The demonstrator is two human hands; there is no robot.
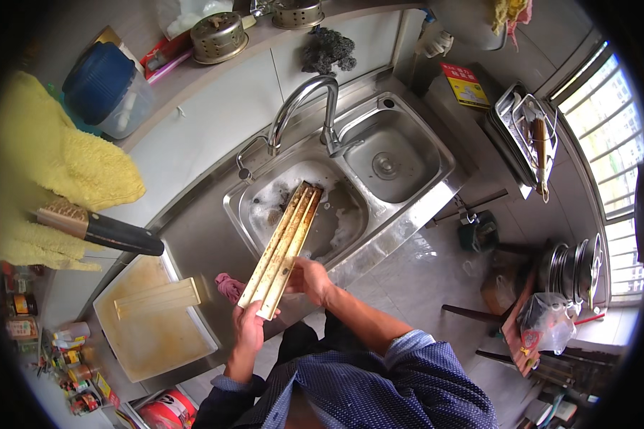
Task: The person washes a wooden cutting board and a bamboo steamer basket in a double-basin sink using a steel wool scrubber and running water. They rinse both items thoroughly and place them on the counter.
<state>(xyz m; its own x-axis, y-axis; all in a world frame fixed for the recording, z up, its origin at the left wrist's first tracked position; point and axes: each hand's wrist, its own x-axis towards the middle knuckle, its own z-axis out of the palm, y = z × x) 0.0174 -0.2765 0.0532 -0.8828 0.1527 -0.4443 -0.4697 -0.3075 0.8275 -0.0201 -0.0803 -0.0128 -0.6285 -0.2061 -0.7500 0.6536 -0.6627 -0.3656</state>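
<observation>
A long, pale, ridged channel strip point(282, 249) slants over the left sink basin point(349, 198). Brown grime stains its far end, which reaches down to the sudsy water. My left hand point(251, 324) grips the near end. My right hand point(312, 280) holds the strip's right edge, lower than mid-length; its fingertips are partly hidden behind it. To the left, a similar cleaner-looking strip point(158, 298) lies on a stained cutting board point(161, 343). A pink cloth point(228, 287) rests on the steel counter beside my left hand.
A chrome faucet point(306, 88) arches above the sink, next to the right basin point(389, 166). At left, a cleaver point(123, 234) and a yellow towel point(94, 166) jut into view. A dish rack point(525, 137) stands by the window; a wooden stool point(515, 332) holds bags.
</observation>
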